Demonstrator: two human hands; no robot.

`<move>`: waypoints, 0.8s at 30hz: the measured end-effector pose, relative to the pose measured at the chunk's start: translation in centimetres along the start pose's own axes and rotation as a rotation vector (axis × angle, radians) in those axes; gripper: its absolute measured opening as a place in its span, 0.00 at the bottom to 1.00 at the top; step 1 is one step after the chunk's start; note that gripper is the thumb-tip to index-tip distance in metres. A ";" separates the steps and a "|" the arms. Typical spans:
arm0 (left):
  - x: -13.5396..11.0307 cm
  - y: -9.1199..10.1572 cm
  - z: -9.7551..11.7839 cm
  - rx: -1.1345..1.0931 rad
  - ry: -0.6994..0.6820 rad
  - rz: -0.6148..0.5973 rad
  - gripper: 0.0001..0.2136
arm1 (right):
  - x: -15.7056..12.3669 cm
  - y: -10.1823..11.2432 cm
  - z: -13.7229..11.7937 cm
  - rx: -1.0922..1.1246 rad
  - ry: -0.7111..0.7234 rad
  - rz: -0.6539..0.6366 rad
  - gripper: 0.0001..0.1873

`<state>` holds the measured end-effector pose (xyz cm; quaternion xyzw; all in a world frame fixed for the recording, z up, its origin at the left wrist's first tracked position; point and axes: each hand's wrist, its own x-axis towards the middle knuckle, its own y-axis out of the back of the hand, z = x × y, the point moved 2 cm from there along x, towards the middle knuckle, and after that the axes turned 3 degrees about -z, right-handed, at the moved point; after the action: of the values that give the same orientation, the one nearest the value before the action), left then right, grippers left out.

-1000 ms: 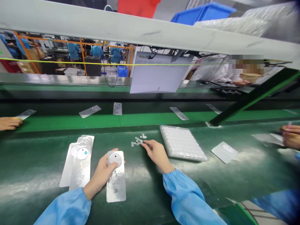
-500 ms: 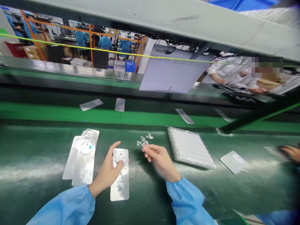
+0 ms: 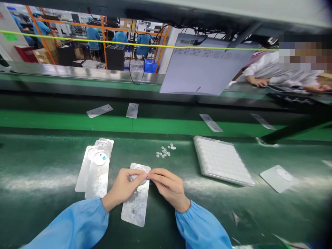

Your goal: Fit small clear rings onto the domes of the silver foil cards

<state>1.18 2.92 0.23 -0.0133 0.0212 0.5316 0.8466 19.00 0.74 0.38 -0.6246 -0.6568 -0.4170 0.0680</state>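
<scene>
My left hand [image 3: 129, 185] and my right hand [image 3: 167, 186] meet with pinched fingertips, closed on a tiny pale piece between them. Mostly hidden by the fingers, it looks like one of the small white rings. Just below lies a silvery rectangular plate [image 3: 135, 209] with rounded corners, flat on the green bench. The fingers partly cover the white round area near its far end. Beyond the hands is a loose scatter of small white rings [image 3: 164, 152]. To the left, several similar plates [image 3: 97, 180] overlap in a pile, one with a blue mark.
A tray of white pieces [image 3: 224, 160] sits right of the rings. Farther right lies a pale plate [image 3: 275, 180]. More plates, one a small card-like plate [image 3: 132, 110], lie on the green strip behind. A white sheet [image 3: 204, 69] hangs ahead; people work beyond.
My right hand has moved from the scattered rings to my left fingertips. My left hand has gone from resting open on the plate to a pinch. The plate is slightly turned.
</scene>
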 end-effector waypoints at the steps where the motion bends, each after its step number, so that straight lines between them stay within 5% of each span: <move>1: 0.0 0.0 0.0 -0.002 0.006 -0.003 0.11 | 0.0 -0.1 0.0 0.018 -0.039 0.015 0.08; 5: 0.1 0.1 0.0 0.011 -0.009 0.015 0.10 | 0.0 -0.6 -0.3 0.125 -0.222 0.042 0.06; 18: -0.4 -0.2 -0.7 0.067 -0.020 0.098 0.13 | 0.0 -0.8 -0.2 0.580 -0.731 -0.173 0.22; 24: -0.4 -0.3 -0.7 0.094 -0.099 0.094 0.08 | -0.3 -0.8 0.0 0.635 -0.814 -0.168 0.23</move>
<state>1.23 2.41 -0.43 0.0539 0.0048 0.5690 0.8206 18.33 0.56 -0.17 -0.6300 -0.7719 0.0752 -0.0402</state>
